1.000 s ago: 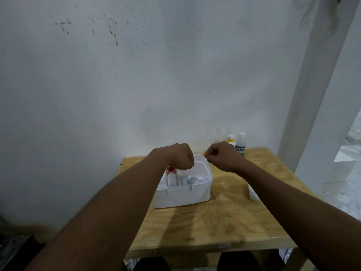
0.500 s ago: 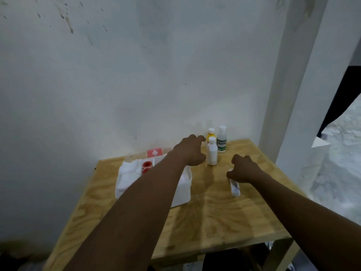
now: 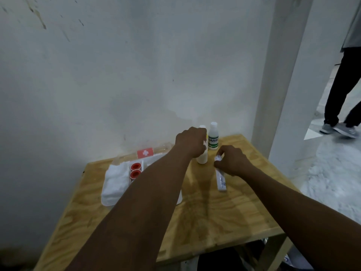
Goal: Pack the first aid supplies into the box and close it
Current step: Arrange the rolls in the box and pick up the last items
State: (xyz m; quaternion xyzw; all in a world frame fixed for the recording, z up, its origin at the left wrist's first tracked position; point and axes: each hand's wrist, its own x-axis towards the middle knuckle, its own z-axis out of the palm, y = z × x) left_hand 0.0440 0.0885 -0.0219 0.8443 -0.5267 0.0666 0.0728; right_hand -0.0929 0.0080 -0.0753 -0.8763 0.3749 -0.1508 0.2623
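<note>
A white first aid box (image 3: pixel 106 200) stands open on the wooden table (image 3: pixel 214 216), with a white cloth (image 3: pixel 115 180) and two red-capped rolls (image 3: pixel 135 171) inside; my left forearm hides its right part. Its clear lid with a red cross label (image 3: pixel 145 153) leans back against the wall. My left hand (image 3: pixel 190 141) is closed around a small white bottle (image 3: pixel 202 158). My right hand (image 3: pixel 231 160) grips the top end of a long white packet (image 3: pixel 221 179) that lies on the table. A clear bottle with a green label (image 3: pixel 213 138) stands behind.
A white wall runs behind the table and a white pillar (image 3: pixel 277 79) stands at its right. Another person's legs and shoes (image 3: pixel 340 106) are on the floor at the far right. A yellow bottle is mostly hidden behind my left hand.
Both hands left the box and moved right. My left hand closed on the white bottle; my right hand took hold of the packet's end. The view shifted right, bringing a walking person into sight.
</note>
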